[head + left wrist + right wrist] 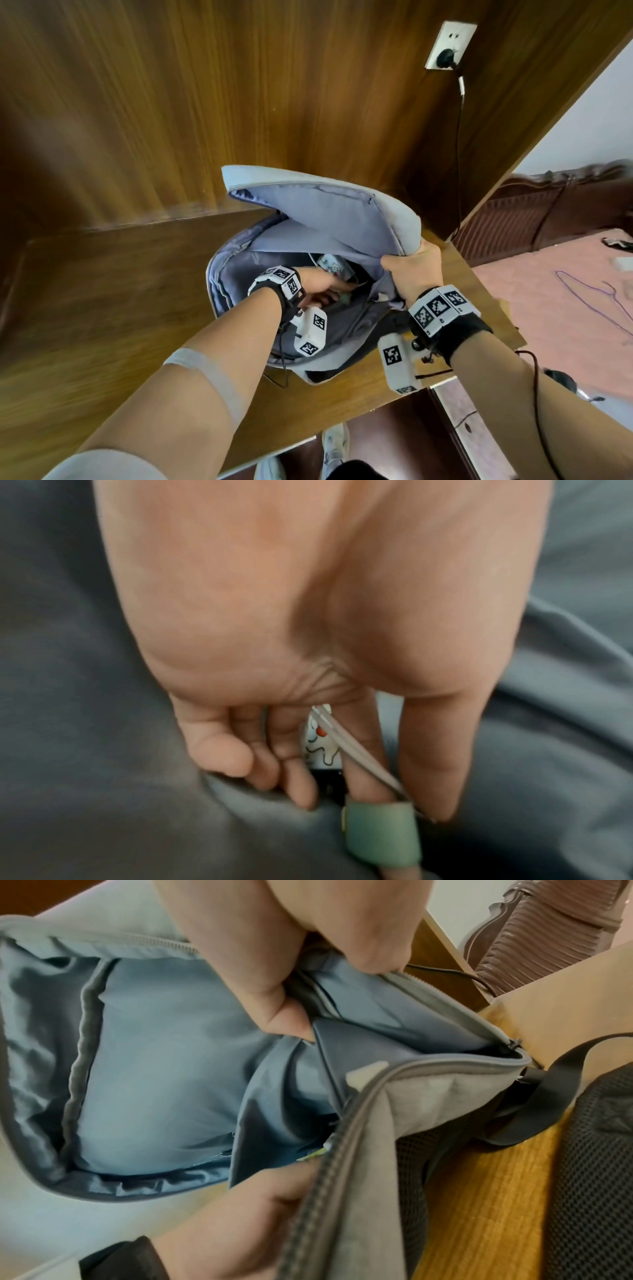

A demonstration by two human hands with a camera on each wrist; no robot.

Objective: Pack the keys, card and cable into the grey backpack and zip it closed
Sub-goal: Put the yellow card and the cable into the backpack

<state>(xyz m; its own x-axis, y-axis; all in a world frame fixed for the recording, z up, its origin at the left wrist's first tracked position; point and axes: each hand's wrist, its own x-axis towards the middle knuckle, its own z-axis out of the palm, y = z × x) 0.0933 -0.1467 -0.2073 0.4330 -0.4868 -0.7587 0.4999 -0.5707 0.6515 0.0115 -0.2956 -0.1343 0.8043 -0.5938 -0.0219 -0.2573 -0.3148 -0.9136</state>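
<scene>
The grey backpack [342, 212] lies unzipped on the wooden desk [102, 308], its flap raised. My right hand [409, 262] grips the flap's edge and holds it up; in the right wrist view the right hand [298, 1012] pinches the lining beside the zip. My left hand [322, 284] is down inside the main compartment. In the left wrist view the left hand [369, 791] holds a white cable [359, 756], a cartoon-printed card [322, 746] and a green key cover [380, 834] between thumb and fingers. The card [334, 265] shows just past the hand.
A wood-panelled wall rises behind the desk, with a socket [448, 44] and a black plugged lead hanging beside the bag. The desk's edge runs close on the right; beyond it is a pink-covered bed [565, 291]. Black mesh shoulder straps [589, 1150] lie on the desk.
</scene>
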